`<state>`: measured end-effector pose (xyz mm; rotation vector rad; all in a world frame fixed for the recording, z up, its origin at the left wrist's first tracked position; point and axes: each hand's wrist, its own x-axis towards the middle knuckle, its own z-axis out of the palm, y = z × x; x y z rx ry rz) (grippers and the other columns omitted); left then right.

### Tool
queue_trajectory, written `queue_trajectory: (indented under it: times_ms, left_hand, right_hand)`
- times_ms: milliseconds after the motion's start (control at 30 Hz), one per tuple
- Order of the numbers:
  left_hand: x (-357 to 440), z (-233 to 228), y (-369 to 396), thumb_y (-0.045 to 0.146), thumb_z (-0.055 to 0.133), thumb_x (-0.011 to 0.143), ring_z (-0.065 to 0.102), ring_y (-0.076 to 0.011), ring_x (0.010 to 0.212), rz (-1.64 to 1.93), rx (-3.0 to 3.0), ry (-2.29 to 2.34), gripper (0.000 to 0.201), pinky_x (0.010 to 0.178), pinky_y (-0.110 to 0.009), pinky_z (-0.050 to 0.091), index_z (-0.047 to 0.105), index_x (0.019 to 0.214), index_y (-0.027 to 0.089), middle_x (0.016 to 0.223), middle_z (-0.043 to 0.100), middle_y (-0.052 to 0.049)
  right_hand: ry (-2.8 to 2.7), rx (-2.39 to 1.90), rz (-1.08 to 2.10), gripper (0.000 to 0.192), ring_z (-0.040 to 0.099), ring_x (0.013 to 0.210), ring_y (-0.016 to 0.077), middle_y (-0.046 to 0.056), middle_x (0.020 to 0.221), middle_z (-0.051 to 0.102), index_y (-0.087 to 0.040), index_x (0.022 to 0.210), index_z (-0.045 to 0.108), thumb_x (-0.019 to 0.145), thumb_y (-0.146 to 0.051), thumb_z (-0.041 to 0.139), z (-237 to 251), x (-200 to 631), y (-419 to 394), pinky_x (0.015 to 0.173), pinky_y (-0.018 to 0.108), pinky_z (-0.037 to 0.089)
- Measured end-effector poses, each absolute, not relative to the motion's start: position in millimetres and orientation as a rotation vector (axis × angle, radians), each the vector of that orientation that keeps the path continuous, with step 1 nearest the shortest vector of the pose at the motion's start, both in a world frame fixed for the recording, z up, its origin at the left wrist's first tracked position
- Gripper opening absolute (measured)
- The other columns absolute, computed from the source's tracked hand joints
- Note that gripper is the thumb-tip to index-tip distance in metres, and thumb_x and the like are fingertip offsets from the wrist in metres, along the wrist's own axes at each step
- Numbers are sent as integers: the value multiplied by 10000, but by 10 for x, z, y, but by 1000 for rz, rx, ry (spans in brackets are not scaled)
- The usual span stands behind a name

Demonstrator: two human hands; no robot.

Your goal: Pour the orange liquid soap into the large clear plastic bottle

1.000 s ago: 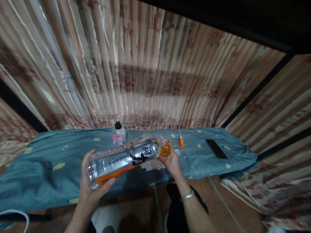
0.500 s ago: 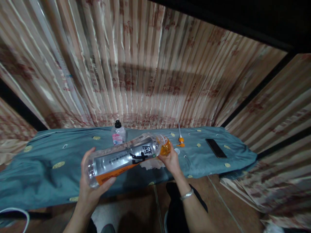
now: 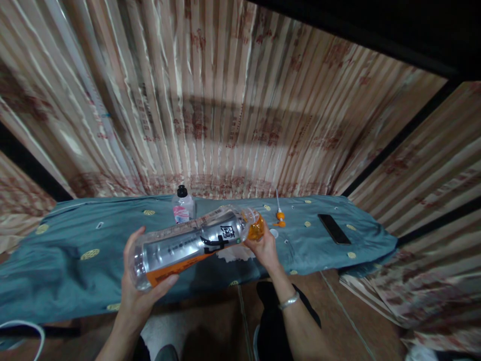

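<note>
A large clear plastic bottle [image 3: 188,245] with a silver and orange label lies slanted in the air, its base to the left and its neck to the right, slightly raised. My left hand [image 3: 141,281] wraps round the base end, thumb on the orange part. At the neck end, my right hand [image 3: 265,248] grips a small translucent orange bottle [image 3: 256,226] whose mouth end meets the large bottle's neck. Whether liquid passes between them cannot be made out. Behind the large bottle stands a clear squeeze bottle [image 3: 183,206] with a black cap and pink label.
An orange pump top [image 3: 280,217] with its tube lies on the teal sheet [image 3: 67,265], beside a small white disc [image 3: 274,234]. A black phone [image 3: 334,229] rests farther right. White tissue [image 3: 235,254] lies below the hands. A striped curtain [image 3: 225,100] hangs behind.
The large bottle and my left hand have shifted very slightly to the left. Both hands keep their hold, and the things on the sheet stay put.
</note>
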<state>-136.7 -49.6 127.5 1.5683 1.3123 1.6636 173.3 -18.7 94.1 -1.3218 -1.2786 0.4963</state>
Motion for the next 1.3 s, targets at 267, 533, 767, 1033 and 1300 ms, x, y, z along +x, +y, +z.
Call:
queue_trajectory:
  times_ms: [267,533,767,1033,1300]
  left_hand:
    - [-1399,1257,-483,476,884,638,586,-366,1203,1636,1598,1281,991,1126,-580,442,440,1512,326,1469,493,-99]
    - [-1318,1386,-515,500,865,645,623,-343,1095,1627,1648,1328,961,1040,-554,517,445,1485,298,1325,557,-93]
    - [-1322,1377,-513,500,850,686,604,-346,1118,1648,1717,1317,918,1060,-564,492,450,1489,301,1370,523,-100]
    - [-1413,1259,-469,443,855,705,638,-342,1098,1648,1799,1289,933,1068,-556,505,431,1527,321,1393,531,-96]
    - [-1417,1237,-469,449,861,681,623,-379,1171,1641,1705,1301,962,1122,-587,452,428,1529,307,1443,517,-89]
  right_hand:
    - [-1251,-1349,495,748,754,1053,308,104,1195,783,-191,1360,607,692,-403,869,906,1745,-168,957,436,599]
    - [-1267,-1329,507,709,769,963,276,69,1122,804,-210,1366,615,714,-378,836,967,1726,-180,876,394,624]
    - [-1260,-1349,505,730,764,977,283,79,1139,797,-201,1361,613,690,-371,846,943,1739,-175,906,408,616]
    - [-1275,-1378,478,762,749,1053,301,92,1201,782,-207,1384,598,698,-412,857,914,1753,-170,965,431,593]
    - [-1270,-1346,492,735,751,1033,292,91,1181,785,-192,1373,604,708,-395,840,941,1741,-183,947,412,598]
